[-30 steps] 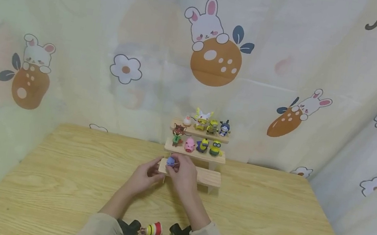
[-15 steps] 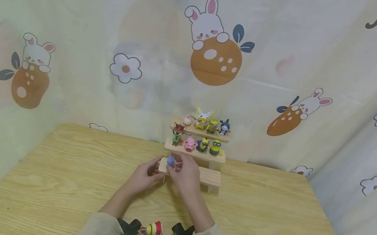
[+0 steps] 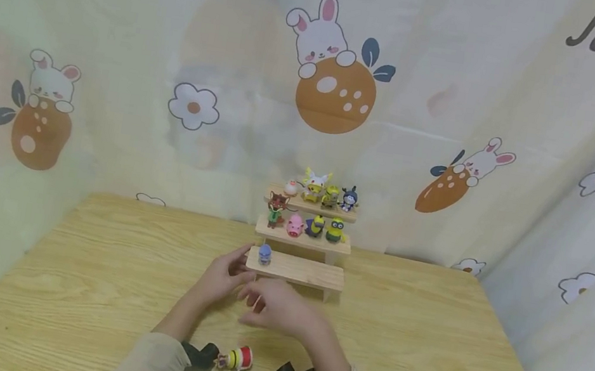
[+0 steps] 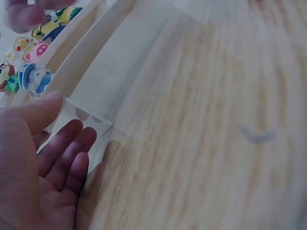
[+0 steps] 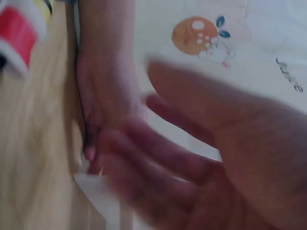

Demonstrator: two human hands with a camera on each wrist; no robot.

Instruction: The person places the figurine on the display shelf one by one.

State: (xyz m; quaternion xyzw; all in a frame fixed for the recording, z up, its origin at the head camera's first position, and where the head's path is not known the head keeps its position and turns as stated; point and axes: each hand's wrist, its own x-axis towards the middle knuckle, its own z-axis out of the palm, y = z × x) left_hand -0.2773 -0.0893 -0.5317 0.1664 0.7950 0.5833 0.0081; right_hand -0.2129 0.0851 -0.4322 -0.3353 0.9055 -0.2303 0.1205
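A small blue figurine stands upright at the left end of the bottom step of a three-tier wooden display stand. My left hand holds that end of the stand, thumb at the front corner; in the left wrist view the thumb lies just below the figurine and the other fingers bend loosely beside the leg. My right hand hovers in front of the stand, fingers loosely bent, with nothing in it. The right wrist view shows it blurred, near the left hand.
Several figurines stand on the upper two tiers, among them a fox and a pink pig. A red-and-yellow figurine lies on the wooden table between my forearms. A printed curtain hangs behind.
My right hand has let go of the blue figurine and drawn back toward me. The figurine stands on the bottom step. My left hand stays at the stand's left end.
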